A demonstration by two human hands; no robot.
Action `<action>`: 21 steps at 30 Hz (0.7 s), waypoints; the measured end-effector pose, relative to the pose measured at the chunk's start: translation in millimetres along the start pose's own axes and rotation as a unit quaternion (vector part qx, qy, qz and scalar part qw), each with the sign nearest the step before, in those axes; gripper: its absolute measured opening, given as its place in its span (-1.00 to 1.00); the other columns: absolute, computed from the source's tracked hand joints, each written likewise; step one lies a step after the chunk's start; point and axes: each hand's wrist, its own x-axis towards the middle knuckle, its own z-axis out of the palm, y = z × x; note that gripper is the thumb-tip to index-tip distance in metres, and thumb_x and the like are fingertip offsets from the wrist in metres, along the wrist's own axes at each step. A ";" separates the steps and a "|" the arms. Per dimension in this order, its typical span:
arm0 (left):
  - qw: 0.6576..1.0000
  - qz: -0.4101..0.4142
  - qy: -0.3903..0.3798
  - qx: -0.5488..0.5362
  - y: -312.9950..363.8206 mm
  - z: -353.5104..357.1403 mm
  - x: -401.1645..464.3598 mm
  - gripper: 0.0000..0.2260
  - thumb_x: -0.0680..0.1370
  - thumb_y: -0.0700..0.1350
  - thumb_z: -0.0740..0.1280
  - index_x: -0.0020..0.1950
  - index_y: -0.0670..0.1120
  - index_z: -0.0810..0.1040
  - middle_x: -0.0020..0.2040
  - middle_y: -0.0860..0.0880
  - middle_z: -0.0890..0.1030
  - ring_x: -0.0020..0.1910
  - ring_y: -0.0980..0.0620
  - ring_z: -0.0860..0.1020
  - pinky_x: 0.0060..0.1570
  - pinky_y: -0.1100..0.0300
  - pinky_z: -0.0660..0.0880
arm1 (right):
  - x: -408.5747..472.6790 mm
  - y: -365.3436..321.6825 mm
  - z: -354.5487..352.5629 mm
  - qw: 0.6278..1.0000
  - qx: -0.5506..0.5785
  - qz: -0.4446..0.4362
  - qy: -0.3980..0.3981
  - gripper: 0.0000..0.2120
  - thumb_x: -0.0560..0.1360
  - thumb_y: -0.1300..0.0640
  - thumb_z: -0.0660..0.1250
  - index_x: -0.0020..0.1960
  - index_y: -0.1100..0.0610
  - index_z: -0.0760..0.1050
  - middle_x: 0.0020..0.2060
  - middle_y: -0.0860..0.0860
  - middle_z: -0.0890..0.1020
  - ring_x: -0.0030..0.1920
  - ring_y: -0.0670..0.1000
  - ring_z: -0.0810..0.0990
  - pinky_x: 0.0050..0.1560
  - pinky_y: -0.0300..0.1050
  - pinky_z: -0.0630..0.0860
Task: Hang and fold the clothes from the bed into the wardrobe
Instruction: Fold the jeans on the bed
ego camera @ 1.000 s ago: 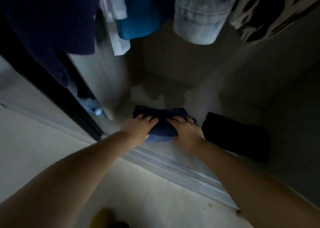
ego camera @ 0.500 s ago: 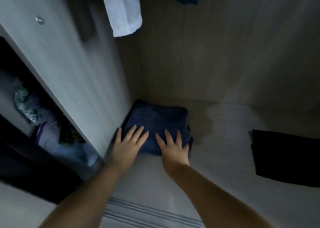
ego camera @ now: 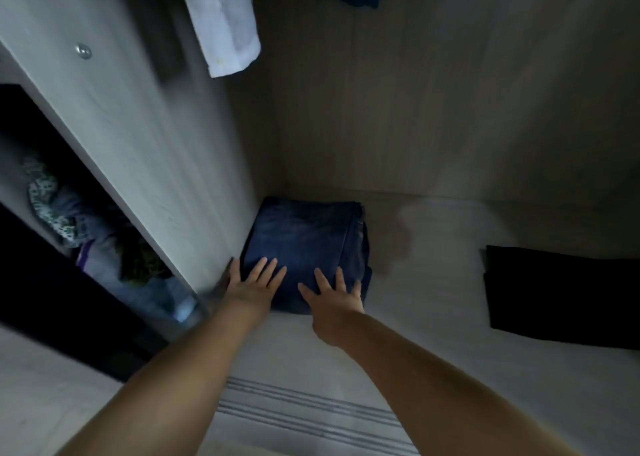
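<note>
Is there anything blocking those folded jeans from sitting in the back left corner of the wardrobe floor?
Nothing visible does. The folded jeans already sit in that corner against the side panel, both hands flat on their near edge.

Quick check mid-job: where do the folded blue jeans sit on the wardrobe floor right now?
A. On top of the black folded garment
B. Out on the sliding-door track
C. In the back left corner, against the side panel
C: the folded blue jeans lie in the back left corner against the side panel, both hands flat on them, apart from the black folded garment to the right.
</note>
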 end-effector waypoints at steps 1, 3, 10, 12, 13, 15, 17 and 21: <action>1.000 0.001 -0.029 0.010 5.7 -18.2 -5.6 -0.32 0.61 -0.21 0.13 0.55 0.01 -0.28 0.55 0.00 -0.31 0.52 -0.01 -0.29 0.41 -0.30 -0.22 | -8.5 4.7 -3.3 1.000 -0.003 -0.001 0.005 -0.23 0.56 0.20 0.22 0.56 -0.13 -0.19 0.55 0.02 -0.25 0.51 0.25 -0.29 0.44 0.38 -0.14; 1.000 0.018 -0.015 -0.003 20.6 -46.2 -18.6 -0.29 0.59 -0.24 0.16 0.56 0.01 -0.24 0.56 -0.02 -0.26 0.53 -0.02 -0.26 0.43 -0.27 -0.20 | -31.6 16.8 -12.9 1.000 0.009 0.005 0.013 -0.28 0.57 0.21 0.21 0.56 -0.09 -0.11 0.56 0.03 -0.17 0.53 0.21 -0.25 0.46 0.34 -0.14; 0.988 0.135 -0.045 -0.061 91.9 -158.8 -79.2 -0.42 0.60 -0.13 0.19 0.56 0.01 0.01 0.52 -0.07 0.21 0.48 -0.06 0.17 0.44 -0.13 0.05 | -151.7 91.6 -70.7 0.999 0.010 0.033 -0.021 -0.47 0.59 0.22 0.10 0.54 0.05 0.13 0.51 0.03 0.19 0.53 0.12 0.03 0.47 0.22 0.02; 0.984 0.149 -0.041 -0.092 114.3 -179.8 -102.1 -0.44 0.59 -0.11 0.22 0.55 0.04 0.06 0.46 -0.07 0.32 0.42 -0.07 0.29 0.43 -0.08 0.08 | -176.8 104.4 -78.1 0.998 0.016 0.063 -0.012 -0.50 0.57 0.22 0.12 0.50 0.08 0.18 0.44 0.08 0.31 0.47 0.15 0.17 0.42 0.16 0.12; 0.981 0.155 -0.043 -0.105 123.6 -193.4 -118.2 -0.43 0.59 -0.09 0.22 0.55 0.05 0.06 0.45 -0.06 0.34 0.41 -0.07 0.31 0.44 -0.09 0.05 | -191.9 109.9 -85.3 0.997 0.021 0.078 -0.015 -0.50 0.56 0.22 0.14 0.49 0.10 0.20 0.40 0.09 0.36 0.44 0.15 0.22 0.38 0.13 0.17; 0.977 0.163 -0.044 -0.126 132.7 -224.1 -152.5 -0.44 0.58 -0.08 0.23 0.54 0.04 0.09 0.45 -0.05 0.35 0.41 -0.08 0.33 0.45 -0.11 0.02 | -227.6 116.6 -104.5 0.994 0.037 0.097 -0.036 -0.52 0.55 0.21 0.17 0.47 0.09 0.25 0.36 0.10 0.40 0.39 0.15 0.28 0.33 0.09 0.23; 0.976 0.172 -0.047 -0.128 138.1 -243.2 -186.8 -0.48 0.57 -0.05 0.24 0.51 0.02 0.17 0.41 -0.08 0.40 0.37 -0.09 0.36 0.42 -0.09 0.06 | -261.2 114.1 -113.8 0.991 0.047 0.112 -0.061 -0.55 0.55 0.20 0.19 0.43 0.05 0.33 0.35 0.08 0.42 0.37 0.13 0.30 0.31 0.08 0.26; 0.964 0.207 -0.101 -0.131 137.4 -297.4 -243.9 -0.53 0.58 -0.03 0.23 0.47 -0.04 0.23 0.38 -0.11 0.42 0.35 -0.11 0.36 0.37 -0.06 0.13 | -335.6 113.8 -141.8 0.983 0.081 0.135 -0.097 -0.56 0.53 0.20 0.21 0.41 0.04 0.36 0.32 0.09 0.44 0.33 0.14 0.34 0.29 0.08 0.30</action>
